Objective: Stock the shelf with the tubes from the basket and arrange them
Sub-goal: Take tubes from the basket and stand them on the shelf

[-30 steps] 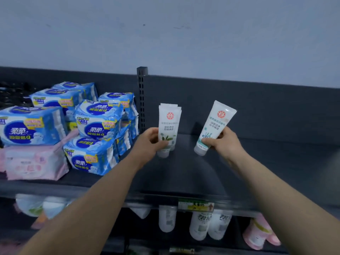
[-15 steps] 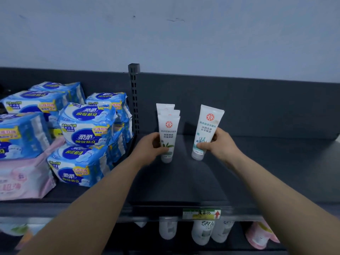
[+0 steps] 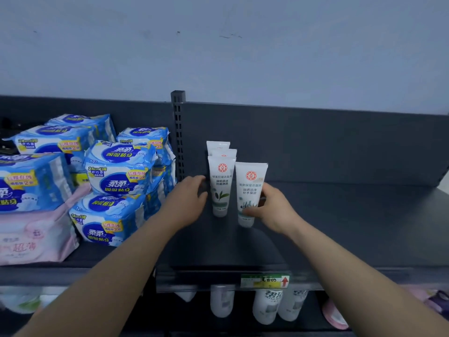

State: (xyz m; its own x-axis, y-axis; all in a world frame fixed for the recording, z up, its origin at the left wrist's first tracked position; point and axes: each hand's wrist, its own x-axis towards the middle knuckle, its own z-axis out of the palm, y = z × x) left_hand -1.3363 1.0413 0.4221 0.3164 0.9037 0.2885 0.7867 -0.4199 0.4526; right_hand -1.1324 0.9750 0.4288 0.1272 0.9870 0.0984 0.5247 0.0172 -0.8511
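Three white tubes with a green leaf print stand upright in a row running front to back on the dark shelf point(image 3: 340, 227); the front one point(image 3: 221, 188) is fully visible. My left hand point(image 3: 187, 200) sits just left of it with fingers apart and a narrow gap to the tube. A white tube with blue print point(image 3: 250, 188) stands upright to the right of the row. My right hand point(image 3: 274, 210) grips its lower part, thumb across the front. The basket is out of view.
Blue packs of pads point(image 3: 119, 171) are stacked on the shelf's left half, with a pink pack point(image 3: 31, 239) in front. A slotted upright post point(image 3: 178, 142) divides the back panel. A price label point(image 3: 264, 280) sits on the shelf edge above white bottles point(image 3: 267, 305).
My right hand brought the blue-print tube from tilted in the air to upright on the shelf beside the row. My left hand let go of the front green-leaf tube.
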